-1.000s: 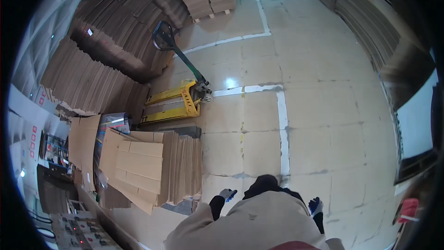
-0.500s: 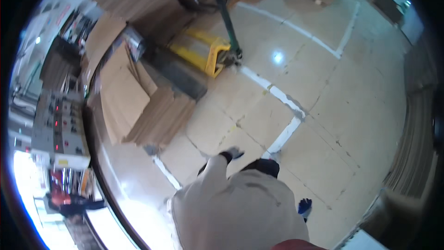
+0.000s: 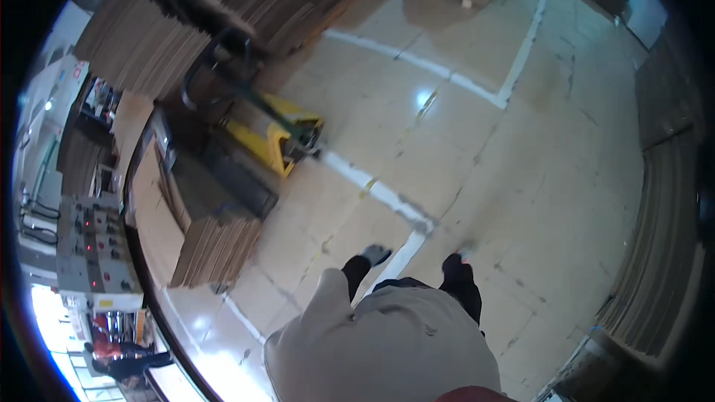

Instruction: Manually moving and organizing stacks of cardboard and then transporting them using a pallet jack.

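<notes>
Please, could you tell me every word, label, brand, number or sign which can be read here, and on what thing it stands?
No text can be read.
Panel: its yellow patch is too small to read.
Red mark, upper left: too small to make out.
Pallet jack: blurred; no lettering can be made out.

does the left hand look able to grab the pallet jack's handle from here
Probably not: the handle looks too far from the left hand, with a stretch of floor between it and the pallet jack.
</notes>
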The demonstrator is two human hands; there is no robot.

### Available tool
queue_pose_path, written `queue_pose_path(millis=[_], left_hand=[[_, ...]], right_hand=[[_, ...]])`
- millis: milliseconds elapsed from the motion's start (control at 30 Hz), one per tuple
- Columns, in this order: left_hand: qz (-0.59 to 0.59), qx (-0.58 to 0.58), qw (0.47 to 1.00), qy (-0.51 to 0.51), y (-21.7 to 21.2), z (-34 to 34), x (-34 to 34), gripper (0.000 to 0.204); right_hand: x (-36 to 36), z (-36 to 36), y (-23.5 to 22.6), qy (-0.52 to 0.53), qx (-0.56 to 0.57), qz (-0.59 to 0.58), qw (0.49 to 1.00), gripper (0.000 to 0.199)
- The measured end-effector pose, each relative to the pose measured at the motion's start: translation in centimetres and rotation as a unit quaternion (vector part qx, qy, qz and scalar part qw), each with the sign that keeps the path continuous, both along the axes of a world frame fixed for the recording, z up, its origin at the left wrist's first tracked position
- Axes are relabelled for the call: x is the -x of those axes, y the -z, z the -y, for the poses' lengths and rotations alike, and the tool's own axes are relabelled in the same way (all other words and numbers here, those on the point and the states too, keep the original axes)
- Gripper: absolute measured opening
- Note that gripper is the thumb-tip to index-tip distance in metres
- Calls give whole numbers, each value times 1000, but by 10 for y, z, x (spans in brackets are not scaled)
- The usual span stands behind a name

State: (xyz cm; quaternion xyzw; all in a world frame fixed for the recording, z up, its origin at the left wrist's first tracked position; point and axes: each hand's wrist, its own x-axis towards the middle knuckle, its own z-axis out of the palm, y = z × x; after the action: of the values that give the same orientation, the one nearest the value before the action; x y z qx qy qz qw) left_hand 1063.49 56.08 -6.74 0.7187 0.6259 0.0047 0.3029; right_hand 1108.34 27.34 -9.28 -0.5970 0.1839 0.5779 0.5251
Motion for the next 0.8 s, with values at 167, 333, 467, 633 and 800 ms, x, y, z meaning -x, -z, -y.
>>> queue_pose_path(millis=[167, 333, 467, 633, 800], left_hand=[[116, 351, 903, -217, -12, -58, -69, 43], [238, 162, 907, -307, 0, -142, -152, 42], [191, 262, 914, -243, -29, -243, -262, 38], [114, 276, 941, -157, -13, -404, -318, 44], [134, 259, 945, -148, -19, -641, -449, 48]], right_hand=[[-141, -164, -1, 26, -46, 35, 998, 25], [-278, -406, -48, -124, -100, 34, 987, 22], [-354, -563, -60, -120, -96, 114, 982, 19], [-415, -679, -32, -99, -104, 12, 989, 21], [-509, -704, -17, 27, -76, -40, 996, 23]])
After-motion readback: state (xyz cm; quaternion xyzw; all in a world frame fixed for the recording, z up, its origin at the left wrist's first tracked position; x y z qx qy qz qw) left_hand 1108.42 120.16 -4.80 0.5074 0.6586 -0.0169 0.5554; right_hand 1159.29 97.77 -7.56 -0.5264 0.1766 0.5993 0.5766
